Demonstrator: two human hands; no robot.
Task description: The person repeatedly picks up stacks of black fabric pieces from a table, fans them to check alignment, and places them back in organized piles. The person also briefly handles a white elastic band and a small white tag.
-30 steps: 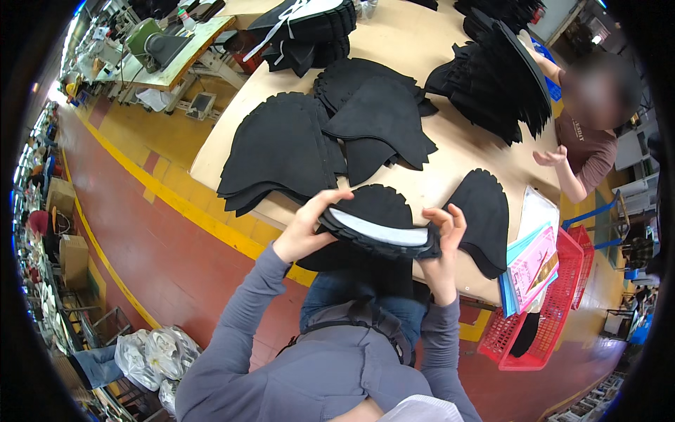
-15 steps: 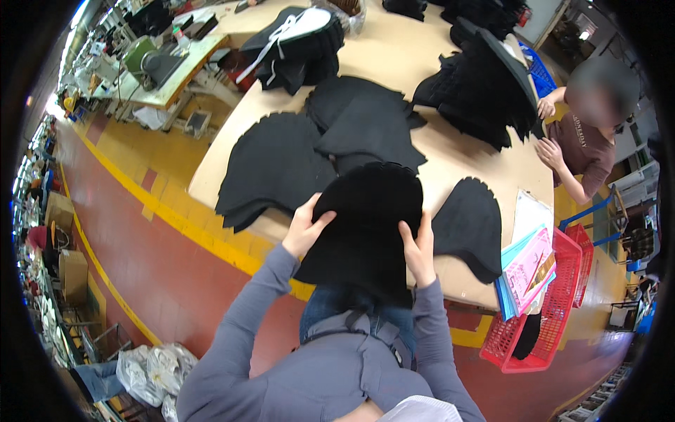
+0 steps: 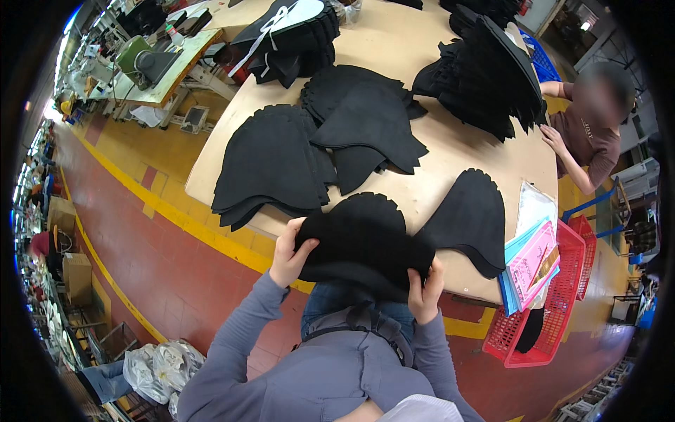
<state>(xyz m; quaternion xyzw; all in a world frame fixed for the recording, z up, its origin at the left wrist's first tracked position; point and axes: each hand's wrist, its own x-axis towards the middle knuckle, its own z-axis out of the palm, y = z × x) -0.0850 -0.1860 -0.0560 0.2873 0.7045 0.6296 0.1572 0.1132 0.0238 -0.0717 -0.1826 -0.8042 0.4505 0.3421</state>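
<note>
A black fabric piece (image 3: 351, 243) with a notched, rounded top edge is held before my waist at the table's near edge. My left hand (image 3: 290, 254) pinches its left side, thumb on top. Its lower right corner is gripped by my right hand (image 3: 425, 290), also between thumb and fingers. The piece looks folded or bent across its middle; whether it is one layer or more I cannot tell. Beyond it lie a left pile of similar black pieces (image 3: 264, 165) and an overlapping middle pile (image 3: 369, 123). A smaller black stack (image 3: 470, 221) rests to the right.
On the beige table (image 3: 450, 158) stand a tall black stack (image 3: 485, 77) and a bundle tied with white strips (image 3: 288, 39). A co-worker (image 3: 594, 133) reaches toward the tall stack. Pink and blue papers (image 3: 531, 267) lie above a red basket (image 3: 524, 348). Sewing machines (image 3: 140, 63) stand left.
The fabric piece has gone from hanging upright to bent across, its lower edge raised. My right hand has moved down to its corner; my left hand has shifted slightly left and down.
</note>
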